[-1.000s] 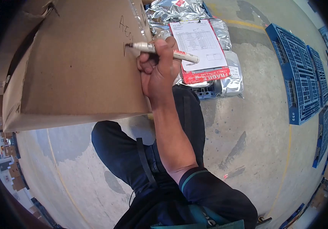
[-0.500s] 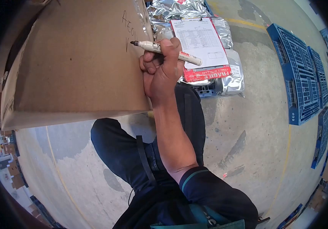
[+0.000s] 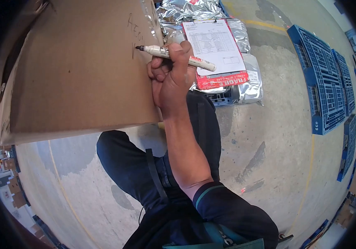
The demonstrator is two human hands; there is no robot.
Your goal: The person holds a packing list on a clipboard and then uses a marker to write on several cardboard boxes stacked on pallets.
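Right hand (image 3: 173, 83), one: thumb and fingers closed around a white marker (image 3: 158, 51), dark nib toward nine o'clock, beside black handwriting (image 3: 133, 52); nib contact, cannot tell. Left hand: outside my view, its state unknown. Cardboard box (image 3: 78, 87), one: at ten o'clock. Printed sheet (image 3: 213, 41), one: one o'clock. Handling note: I judge it best to brace the palm's edge, press lightly, and pull short, even strokes clear of the glossy tape (image 3: 148, 18).
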